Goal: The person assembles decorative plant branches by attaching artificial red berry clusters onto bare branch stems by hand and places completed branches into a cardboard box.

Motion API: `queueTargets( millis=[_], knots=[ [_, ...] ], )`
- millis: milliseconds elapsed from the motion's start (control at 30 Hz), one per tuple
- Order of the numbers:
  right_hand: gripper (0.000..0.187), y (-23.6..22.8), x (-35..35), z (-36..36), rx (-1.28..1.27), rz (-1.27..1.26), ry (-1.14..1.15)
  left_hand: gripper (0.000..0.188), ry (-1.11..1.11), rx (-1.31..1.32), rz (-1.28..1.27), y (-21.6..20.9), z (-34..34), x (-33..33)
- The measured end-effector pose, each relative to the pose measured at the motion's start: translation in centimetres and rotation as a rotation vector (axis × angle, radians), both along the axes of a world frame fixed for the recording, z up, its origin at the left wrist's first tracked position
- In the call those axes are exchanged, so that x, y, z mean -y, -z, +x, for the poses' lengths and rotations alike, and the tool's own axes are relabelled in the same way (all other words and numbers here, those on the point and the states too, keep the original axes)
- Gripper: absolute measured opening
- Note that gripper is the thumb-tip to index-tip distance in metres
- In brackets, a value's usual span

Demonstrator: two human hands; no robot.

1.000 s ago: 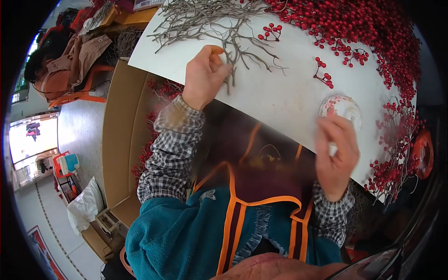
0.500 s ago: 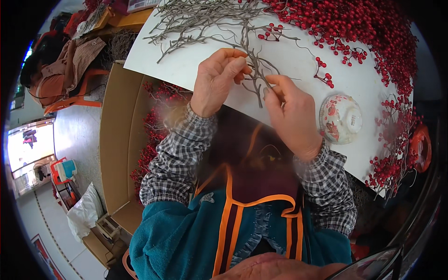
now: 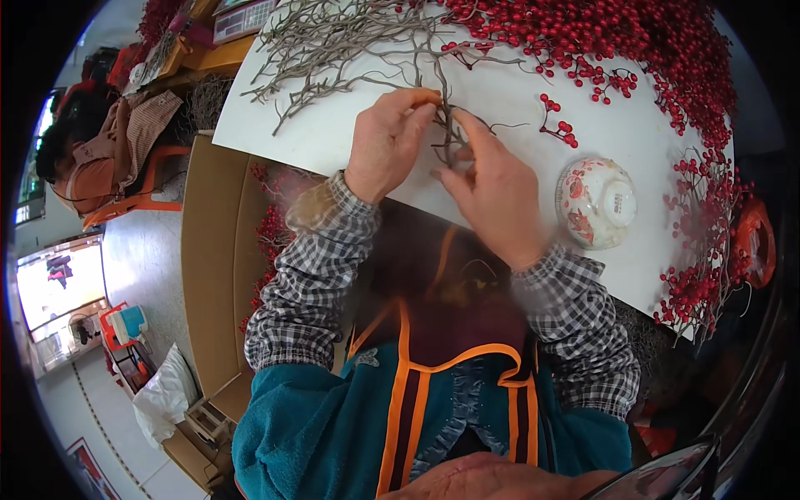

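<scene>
Between my two hands is a grey-brown artificial twig branch (image 3: 446, 79), its forked stems spreading away from me over the white tabletop (image 3: 333, 125). My left hand (image 3: 387, 142) pinches the stem from the left with thumb and forefinger. From the right, my right hand (image 3: 496, 187) closes its fingers round the lower side stems, thumb toward the stem's near end. The fingers partly hide where the twigs meet. A small sprig of red berries (image 3: 558, 123) lies just beyond my right hand. Beside that hand, an upside-down white bowl (image 3: 596, 204) with a red flower pattern rests on the table.
A pile of grey twigs (image 3: 325, 50) covers the table's far left. Heaped red berry sprays (image 3: 617, 33) fill the far and right sides. An opened cardboard box (image 3: 212, 267) with berry branches stands at the left table edge. Another person (image 3: 100, 150) sits at the far left.
My right hand has moved up and left along the branch, closer to my left hand. The view has shifted slightly. My left hand keeps its pinch on the stem.
</scene>
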State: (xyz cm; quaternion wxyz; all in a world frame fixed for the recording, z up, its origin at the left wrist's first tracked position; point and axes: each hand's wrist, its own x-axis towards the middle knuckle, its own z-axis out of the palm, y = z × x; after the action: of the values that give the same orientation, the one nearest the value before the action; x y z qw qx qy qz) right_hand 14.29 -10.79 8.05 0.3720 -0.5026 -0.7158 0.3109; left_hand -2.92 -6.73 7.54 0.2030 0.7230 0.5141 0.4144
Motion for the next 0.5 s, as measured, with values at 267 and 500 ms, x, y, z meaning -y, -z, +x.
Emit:
queueTargets(
  millis=[267, 500],
  knots=[
    [0.052, 0.0, -0.1, 1.7, -0.014, -0.16, 0.029, 0.02, -0.055, -0.453, 0.108, 0.0, 0.9, -1.1],
    [0.049, -2.4, 2.3, 6.1, -0.338, -0.456, -0.132, 0.025, -0.135, -0.499, 0.19, 0.9, -2.0, -3.7]
  ],
)
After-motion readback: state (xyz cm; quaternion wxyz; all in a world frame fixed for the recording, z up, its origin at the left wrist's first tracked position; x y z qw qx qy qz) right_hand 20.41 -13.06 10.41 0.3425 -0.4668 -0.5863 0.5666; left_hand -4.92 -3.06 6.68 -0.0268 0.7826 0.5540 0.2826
